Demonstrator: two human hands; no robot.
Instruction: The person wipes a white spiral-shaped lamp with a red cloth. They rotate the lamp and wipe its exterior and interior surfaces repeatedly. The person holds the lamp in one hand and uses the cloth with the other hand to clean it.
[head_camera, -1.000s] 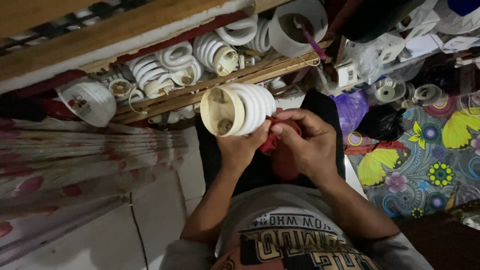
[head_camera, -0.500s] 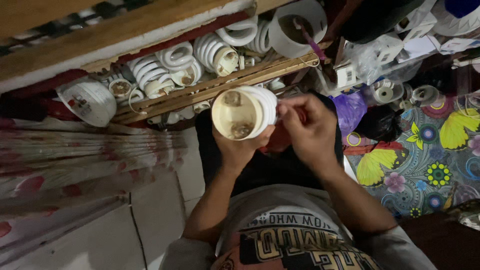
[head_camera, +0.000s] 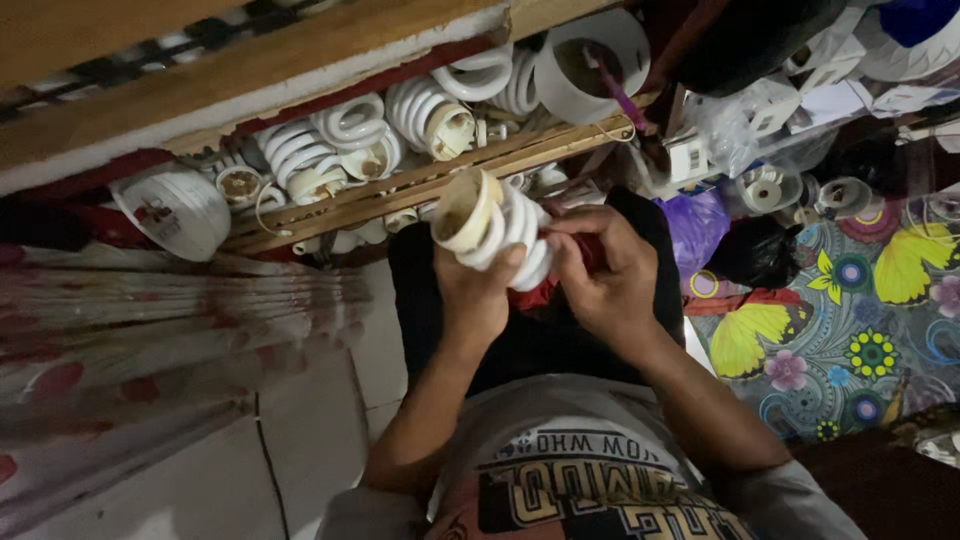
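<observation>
Head view: my left hand (head_camera: 478, 300) is clamped around the white spiral fluorescent bulb (head_camera: 498, 226) above my lap; my right hand (head_camera: 605, 275) pinches its far end. I'd best grip the cream plastic base (head_camera: 462, 210), not glass.

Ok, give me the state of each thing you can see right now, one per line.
Spiral bulb: held in both hands, base end tilted up toward the camera, no cap on it.
Left hand: wrapped around the bulb's coils.
Right hand: gripping the bulb's far end, against a red cloth.
Wooden rack: loaded with more spiral bulbs lying on their sides.
White bowl: tipped on its side.
Purple bag: crumpled.
</observation>
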